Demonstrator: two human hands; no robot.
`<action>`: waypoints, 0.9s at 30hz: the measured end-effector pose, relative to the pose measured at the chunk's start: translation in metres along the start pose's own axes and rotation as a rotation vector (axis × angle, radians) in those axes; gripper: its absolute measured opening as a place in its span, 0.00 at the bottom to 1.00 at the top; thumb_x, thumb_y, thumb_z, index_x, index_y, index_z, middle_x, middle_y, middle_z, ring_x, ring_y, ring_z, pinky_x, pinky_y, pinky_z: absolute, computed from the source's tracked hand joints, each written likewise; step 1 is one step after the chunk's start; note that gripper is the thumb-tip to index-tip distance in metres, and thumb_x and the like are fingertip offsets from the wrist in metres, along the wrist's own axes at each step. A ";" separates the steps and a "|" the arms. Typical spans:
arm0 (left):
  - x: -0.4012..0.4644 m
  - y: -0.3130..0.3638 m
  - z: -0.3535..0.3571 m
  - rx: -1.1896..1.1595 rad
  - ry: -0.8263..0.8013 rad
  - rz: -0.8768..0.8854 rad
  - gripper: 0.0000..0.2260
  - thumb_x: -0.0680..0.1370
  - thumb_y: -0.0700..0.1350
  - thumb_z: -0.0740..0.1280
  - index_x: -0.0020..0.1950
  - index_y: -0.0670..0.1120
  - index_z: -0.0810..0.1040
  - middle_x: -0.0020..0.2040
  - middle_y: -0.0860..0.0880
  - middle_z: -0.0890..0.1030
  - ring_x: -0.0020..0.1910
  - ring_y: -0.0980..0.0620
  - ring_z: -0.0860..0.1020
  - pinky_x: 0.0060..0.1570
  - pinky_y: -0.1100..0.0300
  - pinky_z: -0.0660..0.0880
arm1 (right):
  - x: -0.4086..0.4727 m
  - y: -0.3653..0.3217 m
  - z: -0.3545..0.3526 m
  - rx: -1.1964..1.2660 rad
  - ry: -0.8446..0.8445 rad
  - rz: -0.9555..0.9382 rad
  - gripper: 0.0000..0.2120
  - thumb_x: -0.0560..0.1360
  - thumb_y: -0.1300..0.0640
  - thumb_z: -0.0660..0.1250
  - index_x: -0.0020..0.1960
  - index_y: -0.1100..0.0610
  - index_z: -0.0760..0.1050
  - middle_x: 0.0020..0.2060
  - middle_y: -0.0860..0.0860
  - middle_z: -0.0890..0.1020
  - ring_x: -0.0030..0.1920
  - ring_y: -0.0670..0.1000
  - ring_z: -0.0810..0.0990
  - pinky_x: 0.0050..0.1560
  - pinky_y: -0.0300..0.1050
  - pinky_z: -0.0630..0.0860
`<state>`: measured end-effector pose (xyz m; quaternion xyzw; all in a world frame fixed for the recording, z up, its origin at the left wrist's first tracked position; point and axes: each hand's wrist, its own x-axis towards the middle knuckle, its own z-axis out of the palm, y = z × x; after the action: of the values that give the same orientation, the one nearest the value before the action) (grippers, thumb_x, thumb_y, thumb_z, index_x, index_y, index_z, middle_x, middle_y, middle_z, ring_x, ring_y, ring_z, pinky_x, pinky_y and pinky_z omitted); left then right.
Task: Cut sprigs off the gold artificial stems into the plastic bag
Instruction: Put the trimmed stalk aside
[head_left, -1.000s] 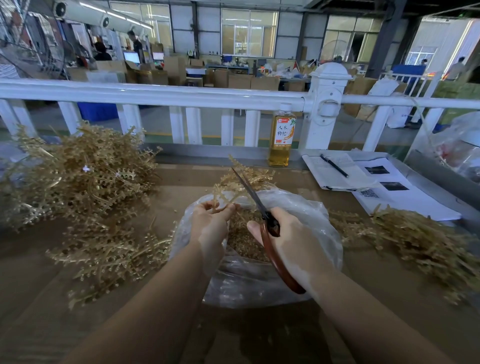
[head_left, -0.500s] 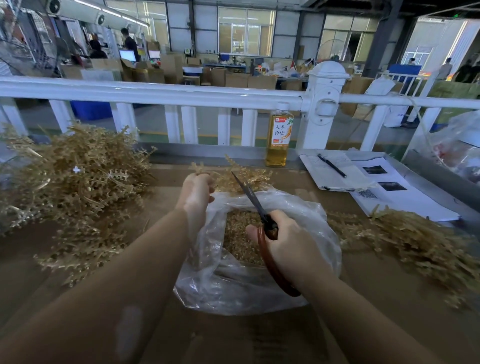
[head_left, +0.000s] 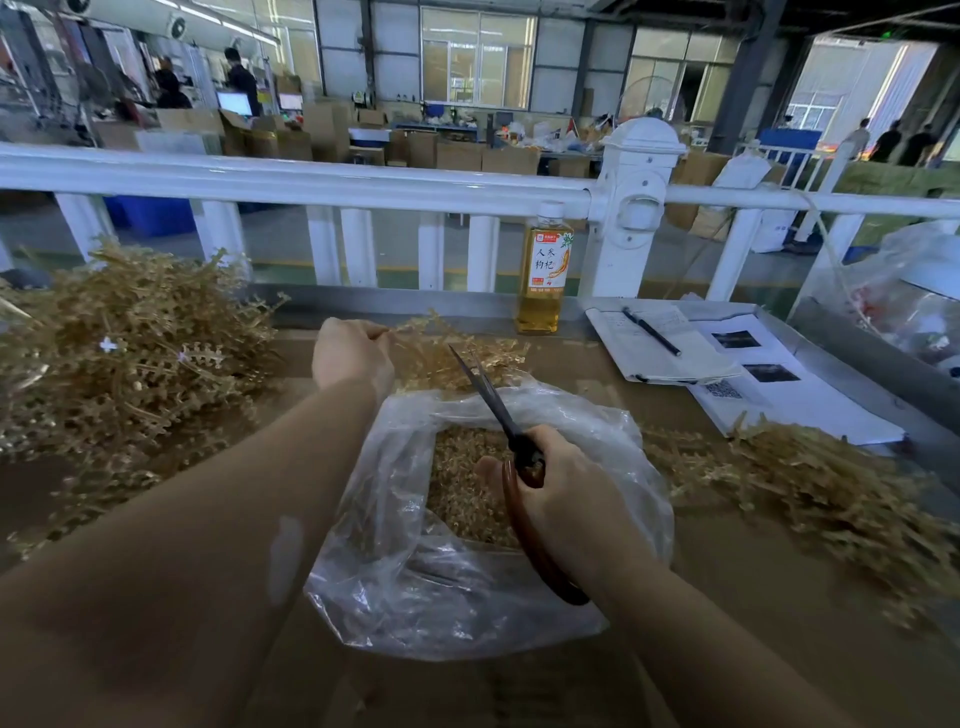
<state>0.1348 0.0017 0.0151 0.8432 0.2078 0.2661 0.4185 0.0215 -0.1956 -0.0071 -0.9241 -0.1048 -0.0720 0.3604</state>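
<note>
Big heap of gold stems (head_left: 130, 364) lay at L, w/in reach as stock. L hand (head_left: 353, 353) pinched one stem (head_left: 452, 358) beyond the bag (head_left: 395, 519) rim. R hand (head_left: 566, 499) gripped scissors (head_left: 498, 410), blades barely parted, over bag mouth so cuttings (head_left: 462, 488) drop in. Trimmed stems (head_left: 810, 483) piled R.

Bright window backlight, dim blurred foreground

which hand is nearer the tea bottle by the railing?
Left. The left hand holds a gold stem beyond the plastic bag, left of the bottle. The right hand grips the scissors over the bag, nearer the person.
</note>
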 end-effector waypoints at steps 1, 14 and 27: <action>0.002 0.002 0.000 0.009 0.018 0.021 0.09 0.79 0.43 0.64 0.54 0.43 0.82 0.52 0.45 0.82 0.48 0.48 0.77 0.52 0.57 0.73 | 0.001 0.001 0.000 -0.008 0.004 0.001 0.16 0.77 0.40 0.63 0.57 0.50 0.72 0.46 0.47 0.80 0.47 0.49 0.79 0.48 0.47 0.77; -0.013 -0.021 0.020 0.249 -0.500 0.099 0.13 0.81 0.41 0.57 0.59 0.40 0.78 0.48 0.43 0.81 0.43 0.47 0.77 0.43 0.57 0.73 | 0.005 0.008 -0.001 -0.133 0.032 0.052 0.09 0.78 0.46 0.62 0.56 0.48 0.72 0.44 0.44 0.78 0.42 0.46 0.76 0.33 0.34 0.68; -0.060 -0.013 -0.013 0.204 -0.245 0.218 0.09 0.78 0.48 0.65 0.54 0.47 0.81 0.55 0.47 0.81 0.56 0.47 0.77 0.59 0.53 0.74 | 0.000 0.009 -0.024 0.016 0.110 0.122 0.10 0.79 0.49 0.64 0.55 0.51 0.65 0.39 0.43 0.77 0.38 0.48 0.79 0.41 0.49 0.77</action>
<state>0.0790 -0.0180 -0.0054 0.9247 0.0889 0.1829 0.3218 0.0226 -0.2187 0.0045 -0.9206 -0.0289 -0.0995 0.3766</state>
